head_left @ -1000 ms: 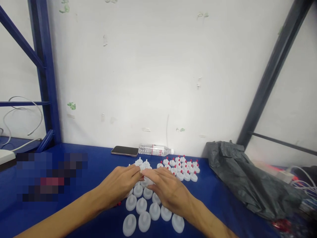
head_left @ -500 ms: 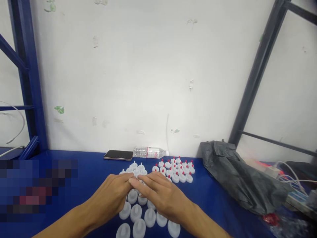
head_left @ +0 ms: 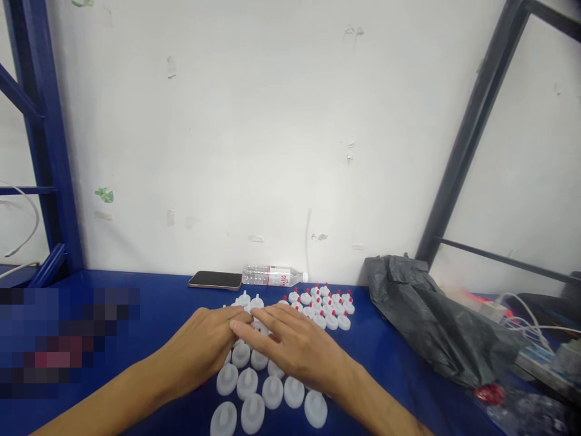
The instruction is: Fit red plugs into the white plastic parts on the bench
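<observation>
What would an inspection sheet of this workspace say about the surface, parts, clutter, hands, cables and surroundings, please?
Surface: blue tabletop; far left is pixelated, unreadable.
Parts: white spouted caps under and in front of the hands; red-tipped white caps grouped beyond the right hand.
Clutter: smartphone, plastic bottle on its side, dark plastic bag.
Hands: left hand and right hand close together over the spouted caps; grip hidden.
Cables: white cable at left; white cables tangled at right.
Surroundings: white wall with marks and scraps; blue metal frame left, dark metal frame right.
</observation>
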The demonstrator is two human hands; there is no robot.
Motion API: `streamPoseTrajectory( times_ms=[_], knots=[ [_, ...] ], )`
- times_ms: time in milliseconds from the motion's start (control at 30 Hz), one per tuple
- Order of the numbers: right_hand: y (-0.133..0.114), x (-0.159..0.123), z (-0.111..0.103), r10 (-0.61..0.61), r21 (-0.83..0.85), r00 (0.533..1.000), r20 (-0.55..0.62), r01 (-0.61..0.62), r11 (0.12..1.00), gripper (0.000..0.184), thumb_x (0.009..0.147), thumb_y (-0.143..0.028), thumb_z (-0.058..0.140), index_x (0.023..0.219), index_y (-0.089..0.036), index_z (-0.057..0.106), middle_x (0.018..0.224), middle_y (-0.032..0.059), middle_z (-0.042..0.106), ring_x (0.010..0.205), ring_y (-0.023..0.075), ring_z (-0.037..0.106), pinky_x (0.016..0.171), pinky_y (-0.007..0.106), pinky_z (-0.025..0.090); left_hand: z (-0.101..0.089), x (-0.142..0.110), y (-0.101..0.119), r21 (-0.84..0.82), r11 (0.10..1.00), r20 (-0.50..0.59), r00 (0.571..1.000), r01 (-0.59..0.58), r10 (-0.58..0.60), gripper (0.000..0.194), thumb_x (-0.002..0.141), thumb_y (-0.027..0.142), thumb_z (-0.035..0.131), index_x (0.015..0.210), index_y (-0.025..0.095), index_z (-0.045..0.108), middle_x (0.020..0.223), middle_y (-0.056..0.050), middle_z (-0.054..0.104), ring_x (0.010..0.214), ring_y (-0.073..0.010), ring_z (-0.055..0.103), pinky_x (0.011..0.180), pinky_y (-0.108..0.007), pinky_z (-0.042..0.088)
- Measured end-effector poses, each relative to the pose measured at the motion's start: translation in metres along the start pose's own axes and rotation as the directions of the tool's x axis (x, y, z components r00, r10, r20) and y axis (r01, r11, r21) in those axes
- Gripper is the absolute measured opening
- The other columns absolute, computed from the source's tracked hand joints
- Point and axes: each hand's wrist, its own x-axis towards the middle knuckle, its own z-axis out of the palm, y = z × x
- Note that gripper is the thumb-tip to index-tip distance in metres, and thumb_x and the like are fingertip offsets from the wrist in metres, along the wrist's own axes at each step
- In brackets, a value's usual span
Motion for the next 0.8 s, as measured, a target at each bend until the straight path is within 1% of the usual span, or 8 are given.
streamPoseTrajectory(
  times_ms=[133,267,333,433,533,600,700,800],
  knots=[
    [0.034,-0.01,-0.006,0.008,-0.087,0.999,-0.044,-0.012,0.996,0.06,0.11,-0.005,0.079,0.158,-0.039,0.089,0.16,0.007,0.094,0.139,0.0334,0.095,0.127,0.045,0.08,-0.013,0.006,-0.01,0.023,0.997,-0.145,0.987,0.076,-0.071,0.045,0.129,0.031,0.046,0.14,0.033,0.09,0.128,-0.007,0.1,0.106,-0.0299,0.097,0.091,-0.038,0.072],
    [0.085,-0.035,-0.018,0.237,-0.102,0.966,-0.106,-0.247,0.964,0.045,0.115,-0.008,0.069,0.148,-0.031,0.088,0.152,0.0134,0.091,0.125,0.0327,0.094,0.109,0.046,0.082,-0.036,0.008,-0.035,0.096,0.962,-0.053,0.967,0.254,-0.25,0.052,0.127,0.036,0.043,0.143,0.031,0.092,0.138,-0.009,0.102,0.119,-0.036,0.099,0.101,-0.046,0.074],
    [0.11,-0.048,-0.023,0.401,-0.088,0.907,-0.128,-0.413,0.907,0.044,0.122,-0.014,0.057,0.151,-0.03,0.087,0.148,0.0135,0.089,0.115,0.0297,0.093,0.104,0.046,0.08,-0.042,0.008,-0.052,0.13,0.94,0.006,0.948,0.314,-0.317,0.056,0.127,0.039,0.041,0.146,0.03,0.092,0.143,-0.01,0.102,0.124,-0.0393,0.098,0.105,-0.049,0.074],
    [0.139,-0.064,-0.027,0.624,-0.088,0.774,-0.109,-0.633,0.769,0.048,0.129,-0.03,0.047,0.157,-0.025,0.086,0.157,0.0173,0.088,0.141,0.0355,0.088,0.125,0.055,0.073,-0.041,0.005,-0.076,0.2,0.895,0.002,0.913,0.4,-0.409,0.059,0.123,0.039,0.038,0.139,0.027,0.094,0.141,-0.014,0.102,0.129,-0.0445,0.097,0.107,-0.054,0.072],
    [0.156,-0.078,-0.027,0.715,-0.099,0.697,-0.053,-0.716,0.691,0.055,0.132,-0.039,0.04,0.15,-0.018,0.088,0.157,0.0244,0.091,0.156,0.0399,0.082,0.136,0.058,0.064,-0.033,0.001,-0.091,0.226,0.88,0.029,0.9,0.417,-0.435,0.059,0.123,0.039,0.038,0.137,0.028,0.094,0.141,-0.014,0.101,0.131,-0.0448,0.097,0.107,-0.053,0.071],
    [0.162,-0.086,-0.025,0.761,-0.105,0.648,0.015,-0.756,0.646,0.06,0.134,-0.045,0.036,0.133,-0.019,0.09,0.138,0.024,0.096,0.142,0.0388,0.088,0.127,0.052,0.067,-0.03,0.0,-0.096,0.236,0.877,0.038,0.897,0.419,-0.44,0.058,0.123,0.039,0.038,0.137,0.029,0.094,0.14,-0.014,0.102,0.13,-0.0448,0.097,0.105,-0.052,0.07],
    [0.167,-0.098,-0.021,0.829,-0.121,0.541,0.14,-0.822,0.557,0.071,0.136,-0.062,0.035,0.105,-0.027,0.087,0.107,0.0169,0.097,0.115,0.0363,0.093,0.108,0.044,0.07,-0.029,-0.001,-0.097,0.237,0.879,0.033,0.901,0.414,-0.434,0.059,0.123,0.039,0.038,0.136,0.029,0.094,0.14,-0.013,0.102,0.129,-0.0454,0.097,0.104,-0.052,0.07],
    [0.17,-0.104,-0.02,0.864,-0.136,0.443,0.241,-0.866,0.482,0.076,0.134,-0.074,0.041,0.096,-0.028,0.087,0.096,0.014,0.095,0.105,0.0369,0.093,0.103,0.045,0.07,-0.028,-0.002,-0.097,0.226,0.884,0.03,0.904,0.409,-0.426,0.057,0.123,0.04,0.04,0.134,0.029,0.095,0.138,-0.013,0.102,0.126,-0.044,0.097,0.102,-0.05,0.07]
  ],
)
